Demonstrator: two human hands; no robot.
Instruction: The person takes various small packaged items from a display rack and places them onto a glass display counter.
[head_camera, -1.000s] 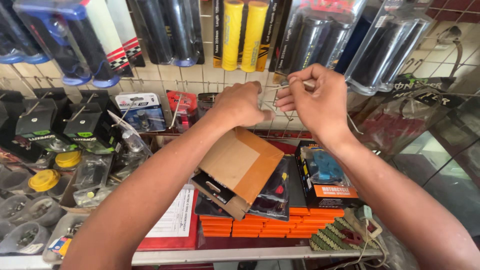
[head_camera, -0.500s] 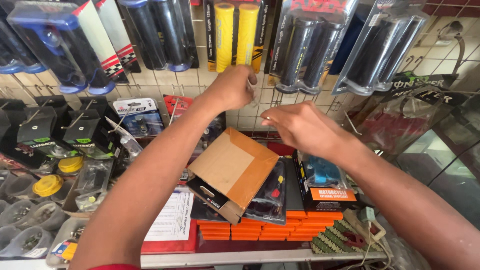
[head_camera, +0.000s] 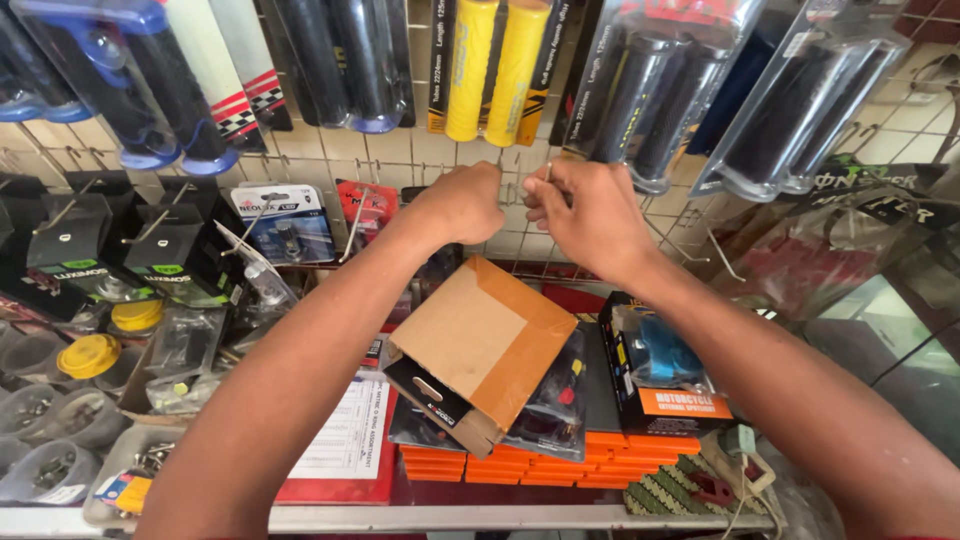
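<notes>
1. While both arms reach up to the wire grid panel (head_camera: 690, 235), the left hand (head_camera: 462, 203) and the right hand (head_camera: 590, 215) meet at its middle, just below the hanging yellow grip pack (head_camera: 497, 68).
2. Left hand: fingers curled narrow, knuckles toward the camera. Whether anything is pinched inside cannot be told.
3. Right hand: thumb and forefinger pinched on a thin metal display hook (head_camera: 546, 172) that stands at the grid, between the two hands.
4. Step in hand, as judged: seating or adjusting the hook on the grid wires. The next move calls for aligning the hook's ends with a horizontal wire while the left hand steadies the spot; the fit itself is hidden by the fingers.
5. Count, upper row: one pack of two yellow grips; to its right, two clear packs of black grips (head_camera: 640, 95), two grips each.
6. Count, shelf below the hands: one brown and orange cardboard box (head_camera: 480, 345), tilted on a stack of flat orange boxes (head_camera: 540, 462); one black and orange carton (head_camera: 665, 375) just beside it.
7. Count, left side: two yellow caps (head_camera: 88, 355) among bagged small parts.
</notes>
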